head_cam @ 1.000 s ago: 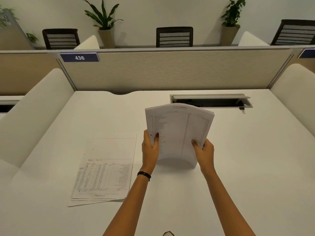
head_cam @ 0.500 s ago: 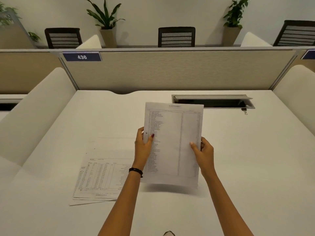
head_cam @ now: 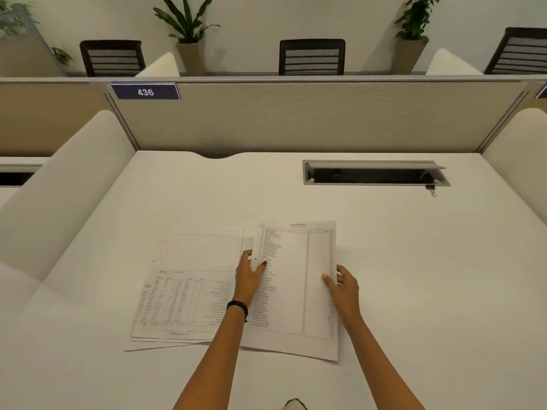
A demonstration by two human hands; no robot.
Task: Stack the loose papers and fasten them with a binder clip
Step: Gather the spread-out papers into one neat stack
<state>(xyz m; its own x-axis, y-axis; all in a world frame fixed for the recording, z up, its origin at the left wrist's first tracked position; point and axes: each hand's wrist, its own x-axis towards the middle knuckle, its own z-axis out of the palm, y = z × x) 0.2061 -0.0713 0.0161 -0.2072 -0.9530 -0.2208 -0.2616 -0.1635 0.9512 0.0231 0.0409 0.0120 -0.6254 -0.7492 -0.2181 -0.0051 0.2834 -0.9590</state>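
Note:
A stack of printed papers (head_cam: 296, 291) lies nearly flat on the white desk (head_cam: 429, 291), held at both long edges. My left hand (head_cam: 250, 276) grips its left edge, thumb on top. My right hand (head_cam: 343, 287) grips its right edge. To the left, a second pile of loose sheets (head_cam: 189, 288) with tables printed on them lies on the desk, its right edge partly under my left hand and forearm. A small black binder clip (head_cam: 431, 189) sits far back right, just in front of the cable slot's right corner, well away from both hands.
An open cable slot (head_cam: 374, 173) is cut into the desk at the back right. A beige partition (head_cam: 296, 116) with a plate reading 436 closes the far side. Padded cream dividers (head_cam: 68, 184) flank the desk on the left and right.
The held stack has come down from upright and curved above the desk to lying almost flat on it, nearer me, beside the other pile. Both hands keep their grip.

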